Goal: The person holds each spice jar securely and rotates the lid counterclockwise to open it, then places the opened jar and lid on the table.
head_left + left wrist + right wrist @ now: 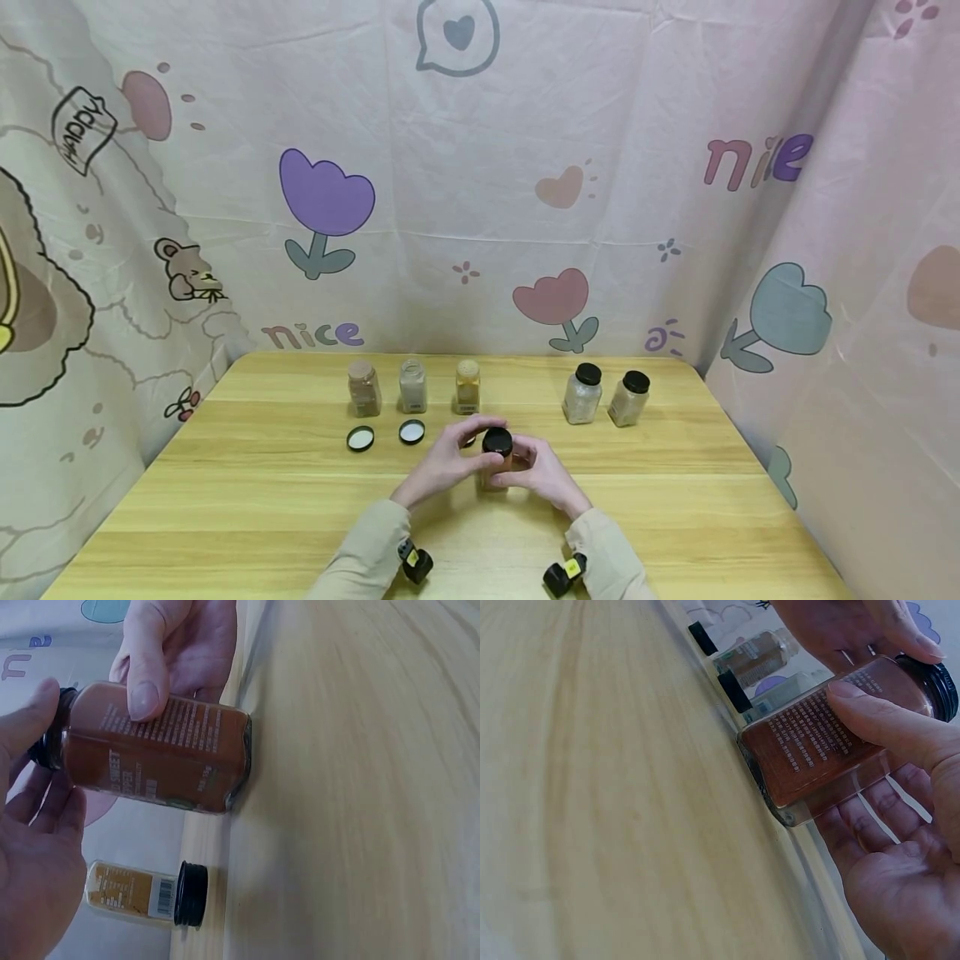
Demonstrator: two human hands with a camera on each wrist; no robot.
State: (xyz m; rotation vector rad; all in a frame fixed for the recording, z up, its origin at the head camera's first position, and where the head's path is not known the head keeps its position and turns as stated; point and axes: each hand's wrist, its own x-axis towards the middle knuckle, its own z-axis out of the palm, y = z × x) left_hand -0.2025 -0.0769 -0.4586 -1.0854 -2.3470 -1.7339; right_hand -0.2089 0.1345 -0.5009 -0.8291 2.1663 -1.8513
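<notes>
A spice jar [492,478] of reddish-brown powder, with white print, is upright between the two hands at the middle of the table. My left hand [448,460] grips its black lid [498,441], thumb on one side and fingers on the other. Around the clear body curls my right hand [546,475], its thumb [877,720] across the printed face in the right wrist view. The lid sits on the jar's mouth. Whether the jar's base touches the table cannot be told.
Behind stand three lidless jars: brown [365,393], greyish-white [412,390] and yellow [468,388]. Black-rimmed lids [360,438] lie in front of them, one partly hidden by the left hand. Two black-capped jars [582,398] stand at the back right. A patterned curtain [465,167] surrounds the table.
</notes>
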